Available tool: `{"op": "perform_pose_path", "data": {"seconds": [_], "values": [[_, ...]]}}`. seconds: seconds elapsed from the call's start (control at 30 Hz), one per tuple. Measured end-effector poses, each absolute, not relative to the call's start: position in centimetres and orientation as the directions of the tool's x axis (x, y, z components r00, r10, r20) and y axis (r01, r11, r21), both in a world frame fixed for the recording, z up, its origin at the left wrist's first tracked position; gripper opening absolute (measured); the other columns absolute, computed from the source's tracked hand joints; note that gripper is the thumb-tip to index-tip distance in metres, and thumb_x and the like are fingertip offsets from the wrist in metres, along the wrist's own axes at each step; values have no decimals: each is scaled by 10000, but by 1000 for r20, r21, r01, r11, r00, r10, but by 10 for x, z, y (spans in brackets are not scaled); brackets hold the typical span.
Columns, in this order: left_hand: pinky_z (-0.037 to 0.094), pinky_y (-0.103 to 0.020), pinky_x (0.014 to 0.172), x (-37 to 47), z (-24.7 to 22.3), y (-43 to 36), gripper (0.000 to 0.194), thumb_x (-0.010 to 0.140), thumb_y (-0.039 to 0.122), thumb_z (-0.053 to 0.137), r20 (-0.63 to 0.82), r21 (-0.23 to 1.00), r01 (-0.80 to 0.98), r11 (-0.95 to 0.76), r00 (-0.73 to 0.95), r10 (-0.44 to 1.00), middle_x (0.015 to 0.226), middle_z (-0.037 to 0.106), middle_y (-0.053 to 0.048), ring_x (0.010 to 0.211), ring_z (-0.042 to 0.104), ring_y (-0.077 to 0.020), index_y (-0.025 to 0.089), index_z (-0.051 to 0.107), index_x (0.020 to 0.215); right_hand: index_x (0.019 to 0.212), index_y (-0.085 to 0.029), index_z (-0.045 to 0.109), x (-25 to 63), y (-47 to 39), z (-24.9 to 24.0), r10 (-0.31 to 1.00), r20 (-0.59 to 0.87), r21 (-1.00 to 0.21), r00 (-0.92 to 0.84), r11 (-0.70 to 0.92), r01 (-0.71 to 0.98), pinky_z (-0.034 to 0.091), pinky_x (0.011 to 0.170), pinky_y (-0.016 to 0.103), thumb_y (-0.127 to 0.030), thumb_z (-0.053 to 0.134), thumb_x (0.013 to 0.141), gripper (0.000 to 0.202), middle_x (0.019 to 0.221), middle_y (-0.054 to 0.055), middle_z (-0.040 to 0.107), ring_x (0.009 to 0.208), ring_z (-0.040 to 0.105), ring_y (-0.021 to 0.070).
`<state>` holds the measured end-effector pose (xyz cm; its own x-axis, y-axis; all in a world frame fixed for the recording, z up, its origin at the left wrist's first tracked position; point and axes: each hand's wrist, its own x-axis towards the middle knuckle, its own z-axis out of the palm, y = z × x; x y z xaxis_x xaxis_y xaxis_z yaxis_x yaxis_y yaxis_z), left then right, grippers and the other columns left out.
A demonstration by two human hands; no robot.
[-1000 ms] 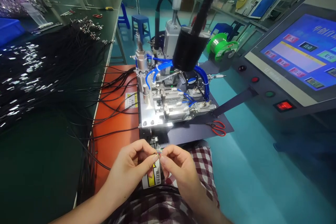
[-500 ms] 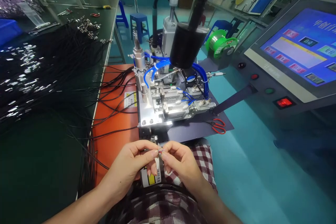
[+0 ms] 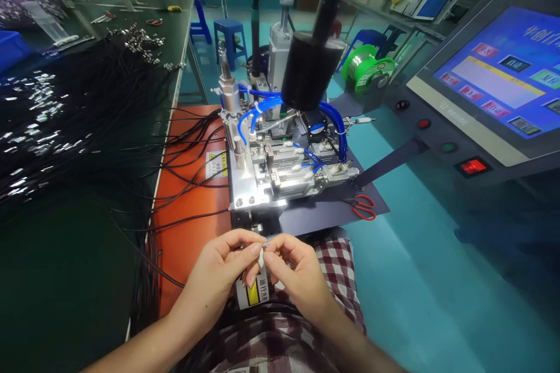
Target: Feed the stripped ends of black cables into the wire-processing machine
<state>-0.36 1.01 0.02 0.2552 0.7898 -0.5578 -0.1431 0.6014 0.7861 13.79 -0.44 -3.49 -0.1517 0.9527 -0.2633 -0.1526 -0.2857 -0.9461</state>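
My left hand (image 3: 221, 262) is closed in a pinch at the front edge of the machine, above my lap. A black cable (image 3: 168, 277) runs in from the left and passes behind this hand. Its end seems to sit between the fingertips. Facing it, my right hand (image 3: 295, 265) is closed too, thumb and forefinger pinching the thin wires (image 3: 266, 244) at the cable's tip. The fingertips of both hands nearly meet, so most of the wire end is hidden. Just beyond them stands the metal machine (image 3: 280, 169) with blue air tubes.
More black cables (image 3: 188, 140) cross the orange surface (image 3: 196, 201) into the machine. A large cable heap (image 3: 87, 99) covers the left bench. Red-handled scissors (image 3: 364, 207) lie on the dark plate. At right are a control screen (image 3: 507, 76) and a green wire spool (image 3: 367, 70).
Both hands stay together and have shifted very slightly. The fingertips have closed up around the wire end, and the red wire seen between them before is now hidden.
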Motion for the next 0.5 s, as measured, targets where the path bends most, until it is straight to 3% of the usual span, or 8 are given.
{"op": "perform_pose_path", "data": {"seconds": [0.3,0.5], "values": [[289,-162,469,-2,-10,10,208,759,331,683,-572,781,-149,606,217,791,411,434,75,421,324,-43,136,615,734,685,-165,541,132,-10,-28,962,-263,-963,-73,-266,-33,364,523,227,-236,574,807,146,586,-42,504,526,417,91],[270,-163,445,-2,-2,13,218,747,360,679,-628,746,-117,655,203,752,405,427,73,412,333,-50,153,612,733,765,-167,591,144,-4,-29,973,-214,-976,-86,-216,-13,412,558,235,-235,570,810,84,677,-9,581,585,487,115]]}}
